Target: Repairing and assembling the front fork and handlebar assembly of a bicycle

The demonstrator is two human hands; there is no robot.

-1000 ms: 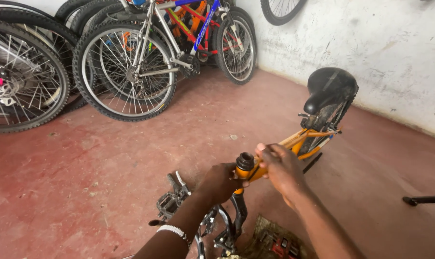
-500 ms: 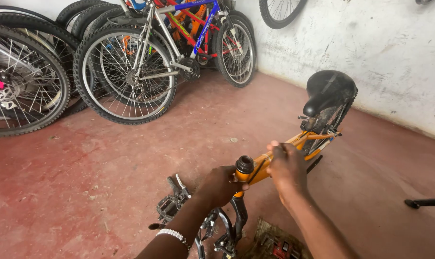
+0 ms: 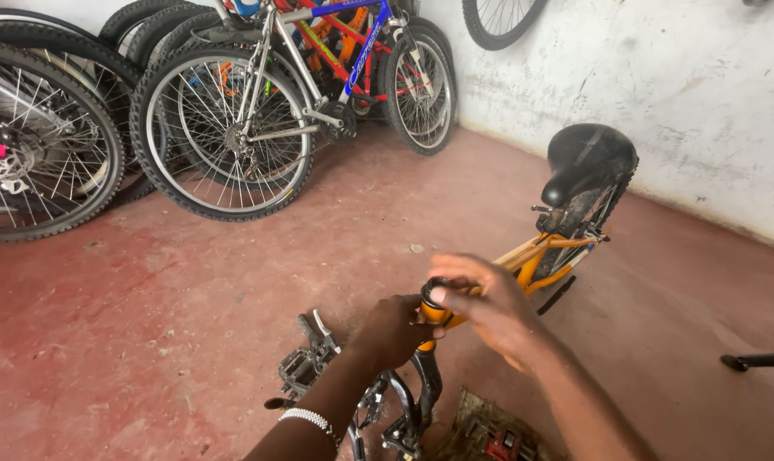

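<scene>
Fingers of our right hand (image 3: 481, 309) pinch the head tube (image 3: 434, 309) top, perhaps a bearing ring; left hand (image 3: 395, 329) clamps it at nine o'clock—keep steady.

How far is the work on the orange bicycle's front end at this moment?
Already done: the orange bicycle frame has no handlebar, and its head tube is open at the top. In hand: the left hand grips the tube, and the right hand has its fingers on the black ring at the top. Left: a loose pedal lies on the red floor.

Even soft daylight, faint shadows; right hand (image 3: 481, 307) motion-blurred.
</scene>
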